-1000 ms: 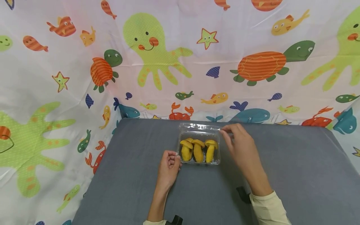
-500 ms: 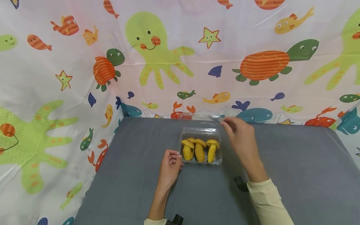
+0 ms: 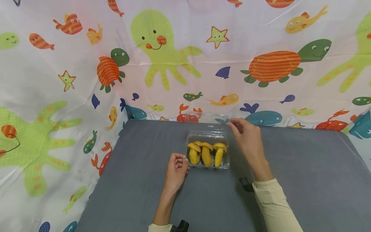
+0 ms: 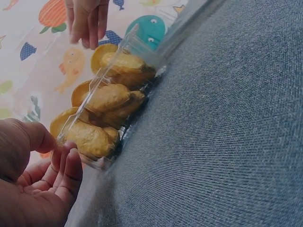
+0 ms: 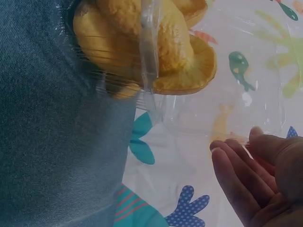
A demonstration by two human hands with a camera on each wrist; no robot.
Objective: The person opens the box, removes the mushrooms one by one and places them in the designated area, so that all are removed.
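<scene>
A clear plastic clamshell box (image 3: 208, 168) stands on the grey cloth, holding several yellow mushrooms (image 3: 206, 155) side by side. Its transparent lid (image 3: 206, 118) is raised at the back, overlapping the printed curtain in the head view. My left hand (image 3: 175, 170) pinches the box rim at the near left corner between thumb and fingers. At the lid's right edge, my right hand (image 3: 248, 138) grips the thin plastic with thumb and fingertips. In the right wrist view the lid (image 5: 189, 111) spreads out from the right hand (image 5: 265, 179), beyond the mushrooms (image 5: 175, 52).
A grey cloth (image 3: 139, 180) covers the table. Behind it and to the left hangs a white curtain (image 3: 185, 19) printed with sea animals, close to the table's back edge. Dark camera mounts (image 3: 180, 226) sit at both wrists.
The right hand has swung the lid up and back, from low over the box's rear to upright against the curtain. The left hand has kept its hold on the rim.
</scene>
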